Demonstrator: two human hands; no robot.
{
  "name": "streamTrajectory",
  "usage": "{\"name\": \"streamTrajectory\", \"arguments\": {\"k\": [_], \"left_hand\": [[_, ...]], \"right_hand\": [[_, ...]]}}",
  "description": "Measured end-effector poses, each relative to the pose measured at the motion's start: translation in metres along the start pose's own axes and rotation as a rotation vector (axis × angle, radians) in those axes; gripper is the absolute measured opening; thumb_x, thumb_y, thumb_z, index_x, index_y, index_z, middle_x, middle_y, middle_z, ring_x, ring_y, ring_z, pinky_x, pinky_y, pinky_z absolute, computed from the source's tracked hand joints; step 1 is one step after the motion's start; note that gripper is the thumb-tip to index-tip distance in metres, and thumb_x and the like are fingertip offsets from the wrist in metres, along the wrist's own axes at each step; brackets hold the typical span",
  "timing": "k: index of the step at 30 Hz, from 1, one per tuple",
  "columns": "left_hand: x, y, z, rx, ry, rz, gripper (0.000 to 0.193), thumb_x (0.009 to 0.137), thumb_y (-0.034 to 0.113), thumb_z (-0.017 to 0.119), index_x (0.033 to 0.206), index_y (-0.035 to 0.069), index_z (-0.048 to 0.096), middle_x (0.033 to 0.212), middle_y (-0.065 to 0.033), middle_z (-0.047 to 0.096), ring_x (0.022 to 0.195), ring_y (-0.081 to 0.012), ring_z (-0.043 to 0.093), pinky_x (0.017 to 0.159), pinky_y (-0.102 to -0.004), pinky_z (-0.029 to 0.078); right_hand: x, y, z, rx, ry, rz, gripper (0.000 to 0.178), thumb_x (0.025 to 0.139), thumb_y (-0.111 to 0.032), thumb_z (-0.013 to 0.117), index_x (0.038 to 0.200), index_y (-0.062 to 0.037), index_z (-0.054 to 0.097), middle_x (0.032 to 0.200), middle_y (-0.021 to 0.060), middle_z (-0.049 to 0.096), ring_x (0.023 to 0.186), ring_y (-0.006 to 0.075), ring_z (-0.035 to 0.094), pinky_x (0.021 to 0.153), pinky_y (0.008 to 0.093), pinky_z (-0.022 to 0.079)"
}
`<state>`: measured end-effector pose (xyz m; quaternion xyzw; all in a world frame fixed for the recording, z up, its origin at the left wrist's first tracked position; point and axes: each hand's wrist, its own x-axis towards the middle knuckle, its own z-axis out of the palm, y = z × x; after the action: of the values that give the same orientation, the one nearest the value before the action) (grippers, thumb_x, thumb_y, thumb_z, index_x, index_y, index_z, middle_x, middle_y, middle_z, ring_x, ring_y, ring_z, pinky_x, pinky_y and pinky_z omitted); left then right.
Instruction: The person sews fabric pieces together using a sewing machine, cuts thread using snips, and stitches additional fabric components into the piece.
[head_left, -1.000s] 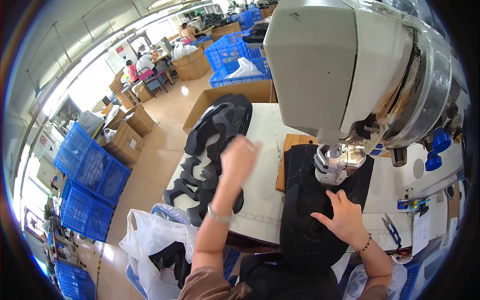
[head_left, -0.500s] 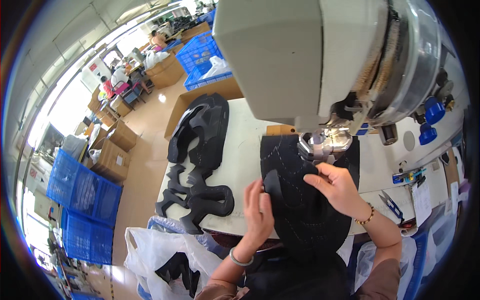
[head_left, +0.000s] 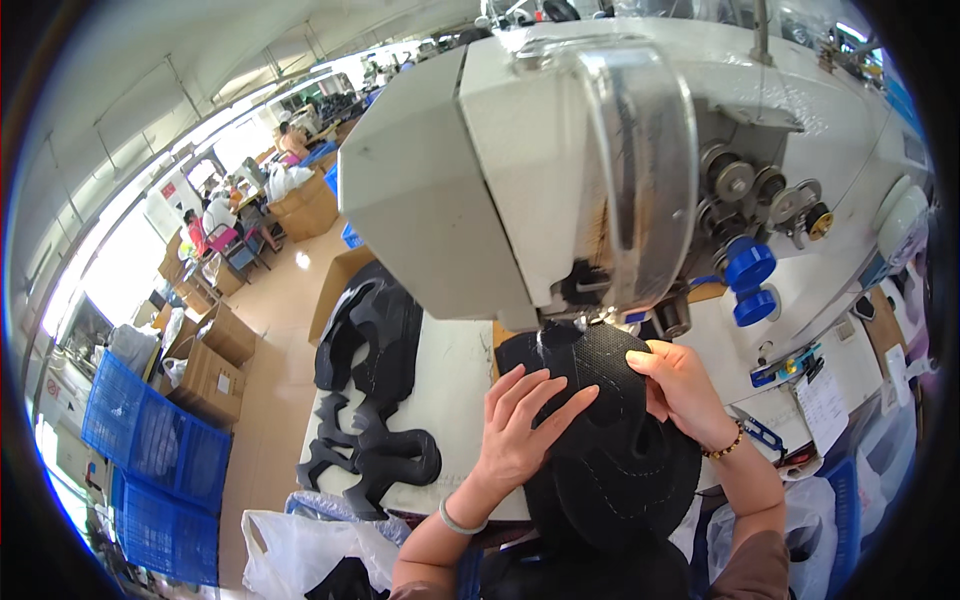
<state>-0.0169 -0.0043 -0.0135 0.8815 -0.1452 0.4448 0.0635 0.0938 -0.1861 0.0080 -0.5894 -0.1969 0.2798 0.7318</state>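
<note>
A black padded fabric piece (head_left: 600, 450) with pale stitch or marking lines and a mesh patch lies under the needle area of a large white sewing machine (head_left: 410, 190). My left hand (head_left: 522, 425) rests on the piece's left side, fingers spread and stretched out. At the right edge, my right hand (head_left: 690, 395) pinches the fabric, thumb on top and the other fingers partly hidden beneath. The machine head covers the far end of the piece. More black fabric hangs over the table's near edge towards my lap.
Stacked black cut pieces (head_left: 375, 340) lie left on the white table (head_left: 460, 400). Blue-handled snips (head_left: 758, 432) and a paper sheet (head_left: 822, 410) are at right. A white plastic bag (head_left: 290, 550) hangs at lower left. Blue crates (head_left: 150, 410) and cardboard boxes (head_left: 208, 382) stand across the aisle; people sit farther off.
My view has shifted, showing more of the machine. The fabric now lies differently, its mesh patch near the needle. My left hand has moved from its edge onto it; the right grips the edge.
</note>
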Motion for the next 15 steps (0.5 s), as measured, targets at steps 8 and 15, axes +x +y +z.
{"name": "streamTrajectory", "arguments": {"k": [8, 15], "left_hand": [[0.021, -0.004, 0.017, -0.171, -0.038, 0.033, 0.043, 0.062, 0.004, 0.067, 0.103, 0.014, 0.070, 0.106, -0.0079, 0.057, 0.100, -0.0267, 0.057, 0.087, -0.0359, 0.049], [0.020, -0.011, 0.021, -0.182, -0.031, 0.019, 0.045, 0.060, 0.005, 0.068, 0.103, 0.014, 0.070, 0.107, -0.0072, 0.056, 0.099, -0.0258, 0.057, 0.086, -0.0354, 0.050]], "right_hand": [[0.018, 0.020, -0.021, 0.129, 0.003, -0.075, 0.017, 0.091, -0.017, 0.051, 0.082, -0.0038, 0.054, 0.063, 0.0012, 0.055, 0.044, 0.0071, 0.049, 0.035, 0.0199, 0.035], [0.024, 0.025, -0.027, 0.125, -0.058, -0.083, 0.013, 0.093, -0.014, 0.049, 0.094, -0.0022, 0.052, 0.079, 0.0059, 0.056, 0.052, 0.0104, 0.053, 0.037, 0.0224, 0.039]]}}
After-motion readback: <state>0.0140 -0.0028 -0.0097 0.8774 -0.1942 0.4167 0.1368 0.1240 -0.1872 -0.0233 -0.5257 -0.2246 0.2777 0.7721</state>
